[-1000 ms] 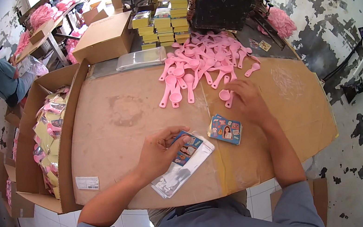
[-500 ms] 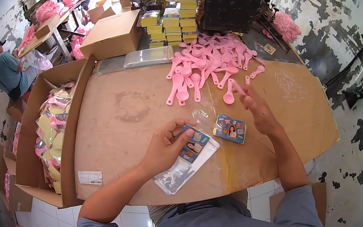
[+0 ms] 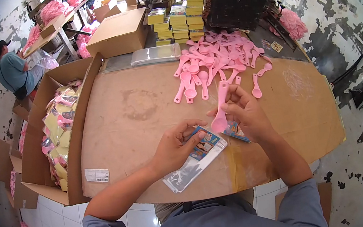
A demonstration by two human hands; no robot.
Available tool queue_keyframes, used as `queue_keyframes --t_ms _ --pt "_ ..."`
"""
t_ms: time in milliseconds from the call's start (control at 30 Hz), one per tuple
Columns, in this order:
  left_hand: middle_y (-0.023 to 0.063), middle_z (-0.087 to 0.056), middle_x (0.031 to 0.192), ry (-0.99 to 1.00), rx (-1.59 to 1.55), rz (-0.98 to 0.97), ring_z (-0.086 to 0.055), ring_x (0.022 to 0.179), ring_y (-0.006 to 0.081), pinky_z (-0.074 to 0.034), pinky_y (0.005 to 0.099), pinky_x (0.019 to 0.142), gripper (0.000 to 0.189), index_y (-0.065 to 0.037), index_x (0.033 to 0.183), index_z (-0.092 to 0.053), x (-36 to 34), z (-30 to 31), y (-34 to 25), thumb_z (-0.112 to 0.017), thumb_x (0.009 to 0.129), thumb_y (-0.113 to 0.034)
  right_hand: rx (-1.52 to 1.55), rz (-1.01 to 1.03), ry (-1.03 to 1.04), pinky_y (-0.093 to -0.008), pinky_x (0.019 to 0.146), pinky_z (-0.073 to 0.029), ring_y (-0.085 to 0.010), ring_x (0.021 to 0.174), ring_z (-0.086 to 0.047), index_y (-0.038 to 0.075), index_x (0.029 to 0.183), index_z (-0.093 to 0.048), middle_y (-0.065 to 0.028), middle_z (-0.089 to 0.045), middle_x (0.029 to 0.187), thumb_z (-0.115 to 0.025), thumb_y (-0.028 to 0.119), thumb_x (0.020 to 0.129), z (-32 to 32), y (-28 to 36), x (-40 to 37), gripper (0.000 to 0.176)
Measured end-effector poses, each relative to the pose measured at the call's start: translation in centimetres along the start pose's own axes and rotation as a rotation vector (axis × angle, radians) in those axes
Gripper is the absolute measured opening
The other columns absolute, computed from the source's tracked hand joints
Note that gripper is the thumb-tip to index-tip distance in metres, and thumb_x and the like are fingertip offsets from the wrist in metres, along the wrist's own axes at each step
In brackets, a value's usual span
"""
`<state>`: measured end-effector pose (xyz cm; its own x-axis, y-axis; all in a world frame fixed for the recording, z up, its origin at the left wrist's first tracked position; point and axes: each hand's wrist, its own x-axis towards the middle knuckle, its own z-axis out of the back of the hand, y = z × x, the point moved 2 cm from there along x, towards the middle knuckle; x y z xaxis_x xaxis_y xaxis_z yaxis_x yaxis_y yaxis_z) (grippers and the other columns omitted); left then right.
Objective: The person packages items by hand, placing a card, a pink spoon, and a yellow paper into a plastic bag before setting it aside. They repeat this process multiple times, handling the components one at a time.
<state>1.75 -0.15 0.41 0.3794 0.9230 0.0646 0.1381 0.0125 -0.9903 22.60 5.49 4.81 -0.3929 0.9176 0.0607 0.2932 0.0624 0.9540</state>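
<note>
Between the thumb and fingers of my left hand [image 3: 179, 144] is a blue printed card [image 3: 206, 146], lying over clear plastic bags [image 3: 183, 174] on the cardboard-covered table. My right hand [image 3: 248, 112] pinches a pink spoon [image 3: 221, 110], its bowl pointing down toward the card. A small stack of blue cards [image 3: 237, 132] is partly hidden behind that spoon and my right hand. Beyond my hands lies a heap of pink spoons [image 3: 224, 53].
On the left stands an open carton [image 3: 71, 177] full of packed pieces. A closed box [image 3: 116, 31], a pile of clear bags [image 3: 155, 55] and yellow-edged card stacks [image 3: 178, 17] line the back. A seated person [image 3: 13, 73] is at far left.
My right hand has taken hold of a pink spoon and brought it down and left, near the card in my left hand. The whole view has shifted slightly.
</note>
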Motion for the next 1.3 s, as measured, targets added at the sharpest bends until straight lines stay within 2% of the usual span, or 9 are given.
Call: queue_keyframes --t_ms 500,567,667,767,800,900,1067,1167,1300 --pt "0.0056 -0.075 0.108 -0.027 -0.072 0.07 -0.068 0.093 0.0069 -0.058 0.0244 0.08 0.035 0.003 0.137 -0.059 0.1 -0.3 0.6 -0.061 0.106 -0.012 -0.266 0.296 0.021 -0.0274 0.081 -0.059 -0.0149 0.097 -0.068 0.003 0.141 -0.045 -0.0092 -0.054 0.122 -0.068 -0.003 0.095 -0.9 -1.7 -1.6 0.051" --pt "0.0046 -0.075 0.105 -0.061 -0.078 -0.022 -0.067 0.088 0.0048 -0.057 0.0231 0.074 0.034 0.003 0.136 -0.059 0.3 -0.4 0.8 -0.061 0.106 -0.013 -0.394 0.357 0.123 -0.0306 0.088 -0.057 -0.017 0.103 -0.067 0.003 0.143 -0.045 -0.0108 -0.054 0.127 -0.067 -0.002 0.097 0.0 -3.1 -1.5 0.052" --pt "0.003 -0.075 0.1 -0.036 -0.054 0.118 -0.063 0.081 0.002 -0.052 0.0208 0.067 0.033 0.002 0.134 -0.061 -0.1 0.1 -0.8 -0.062 0.106 -0.016 -0.667 0.505 0.353 -0.0359 0.098 -0.052 -0.0201 0.115 -0.063 0.003 0.141 -0.049 -0.0131 -0.055 0.133 -0.065 0.0 0.098 0.8 -2.5 -1.1 0.046" --pt "0.0016 -0.075 0.096 -0.016 -0.125 0.121 -0.061 0.076 0.0012 -0.048 0.0199 0.064 0.033 0.001 0.132 -0.061 -0.1 0.2 -1.0 -0.063 0.106 -0.018 -0.313 0.289 0.291 -0.0393 0.104 -0.048 -0.0229 0.124 -0.058 0.002 0.129 -0.06 -0.0146 -0.057 0.137 -0.067 0.0 0.096 -0.8 -0.9 -1.1 0.034" --pt "0.0015 -0.075 0.096 0.014 -0.133 0.112 -0.061 0.077 0.0013 -0.048 0.0201 0.065 0.034 0.001 0.133 -0.06 -0.2 0.3 -0.9 -0.064 0.106 -0.018 -0.089 0.15 0.212 -0.0401 0.105 -0.047 -0.0238 0.126 -0.057 0.002 0.124 -0.064 -0.015 -0.057 0.137 -0.067 -0.001 0.095 -1.4 -0.4 -1.2 0.03" --pt "0.0026 -0.074 0.1 0.096 -0.149 0.073 -0.063 0.084 0.0025 -0.05 0.0217 0.071 0.036 0.001 0.134 -0.058 -0.2 0.4 -0.6 -0.064 0.105 -0.019 -0.616 0.516 0.383 -0.0391 0.102 -0.048 -0.0254 0.121 -0.06 0.004 0.111 -0.071 -0.0139 -0.062 0.129 -0.07 0.0 0.093 -2.7 1.4 -1.1 0.019" --pt "0.0104 -0.068 0.128 0.09 -0.249 -0.069 -0.064 0.113 0.0125 -0.052 0.0311 0.097 0.039 0.0 0.139 -0.054 -0.3 -0.1 -1.0 -0.062 0.106 -0.02 -0.827 0.703 0.421 -0.0398 0.094 -0.051 -0.0264 0.11 -0.065 0.005 0.099 -0.071 -0.0087 -0.068 0.116 -0.075 0.002 0.088 -3.9 6.1 -1.6 0.011" --pt "0.0129 -0.062 0.139 0.02 -0.124 -0.224 -0.06 0.127 0.0202 -0.046 0.037 0.109 0.041 -0.001 0.141 -0.054 -0.2 0.1 -1.5 -0.062 0.105 -0.018 -1.188 0.82 0.377 -0.0388 0.085 -0.052 -0.0243 0.1 -0.067 0.005 0.093 -0.07 -0.0054 -0.069 0.103 -0.075 0.005 0.086 -5.6 9.6 -3.2 0.009" --pt "0.013 -0.064 0.138 0.058 0.303 -0.427 -0.062 0.128 0.0224 -0.047 0.0379 0.109 0.047 -0.002 0.144 -0.053 -1.0 -0.2 -3.4 -0.066 0.101 -0.014 -1.442 0.762 0.268 -0.036 0.072 -0.05 -0.0221 0.085 -0.067 0.006 0.09 -0.068 -0.0037 -0.065 0.086 -0.075 0.008 0.085 -5.8 10.3 -3.3 0.009"
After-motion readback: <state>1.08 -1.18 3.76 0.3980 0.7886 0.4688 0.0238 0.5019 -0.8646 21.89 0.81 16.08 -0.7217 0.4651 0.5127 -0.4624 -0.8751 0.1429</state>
